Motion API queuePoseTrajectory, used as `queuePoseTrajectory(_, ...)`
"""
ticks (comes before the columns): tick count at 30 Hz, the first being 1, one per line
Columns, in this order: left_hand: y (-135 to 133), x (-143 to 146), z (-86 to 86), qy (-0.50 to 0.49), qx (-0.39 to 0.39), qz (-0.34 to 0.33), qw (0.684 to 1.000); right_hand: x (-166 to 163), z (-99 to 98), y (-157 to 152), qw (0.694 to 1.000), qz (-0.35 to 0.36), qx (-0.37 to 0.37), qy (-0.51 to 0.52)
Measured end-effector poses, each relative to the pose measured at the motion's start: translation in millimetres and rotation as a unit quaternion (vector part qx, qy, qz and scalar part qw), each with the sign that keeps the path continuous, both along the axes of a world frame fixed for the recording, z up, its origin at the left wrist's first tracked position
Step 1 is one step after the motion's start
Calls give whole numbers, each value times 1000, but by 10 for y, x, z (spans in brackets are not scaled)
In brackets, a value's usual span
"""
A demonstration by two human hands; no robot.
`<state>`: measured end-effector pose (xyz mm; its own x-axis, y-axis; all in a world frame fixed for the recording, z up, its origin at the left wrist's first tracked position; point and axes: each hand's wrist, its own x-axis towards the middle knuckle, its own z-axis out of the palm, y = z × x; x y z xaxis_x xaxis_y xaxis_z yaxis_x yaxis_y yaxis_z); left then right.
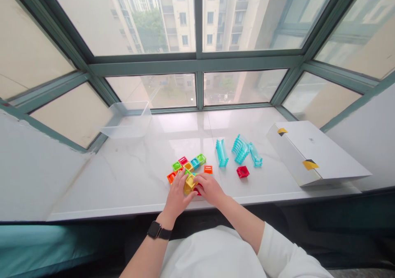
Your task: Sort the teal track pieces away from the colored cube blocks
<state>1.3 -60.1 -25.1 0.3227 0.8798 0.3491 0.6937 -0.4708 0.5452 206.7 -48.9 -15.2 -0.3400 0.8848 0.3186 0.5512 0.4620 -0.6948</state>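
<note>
Left hand (177, 195) and right hand (210, 188) at front of window ledge (123, 175), fingers bent tight on yellow block (189, 184). Small color blocks (188, 162) sit in bunch just past hands. Blue stacks (240, 149) and red block (242, 171) lie apart, untouched.

White marble window sill (92, 179) runs across the view, with a transparent plastic tub (126, 119) at its far left against the glass. Right of centre: a straight teal transparent ridged plastic piece (221, 153), a fanned teal ridged stack (240, 149) and a smaller teal ridged piece (256, 155), all close together. Further right, a white cardboard box (317, 152) with yellow-and-black tape lies angled near the edge. Behind: grey-green window frames (197, 66), a beige apartment block (185, 14), a green tree (149, 29). Lower left, teal fabric (40, 245) below the sill.
</note>
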Motion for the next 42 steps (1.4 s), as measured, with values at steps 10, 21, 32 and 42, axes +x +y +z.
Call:
queuePoseTrajectory(10, -10, 38, -2, 13, 8, 9, 1000, 237, -49, 37, 933, -73, -174, 306)
queuePoseTrajectory(21, -61, -320, 79, 25, -6, 11, 1000, 701, 141, -139, 884, -160, -228, 375)
queuePoseTrajectory(32, -151, 273, 808, -60, 64, -31, 996, 577, 431, -278, 947, -80, -116, 288)
queuePoseTrajectory(42, -131, 637, 937, 7, 76, -45, 996, 556, 561, -369, 980, -104, 54, 158)
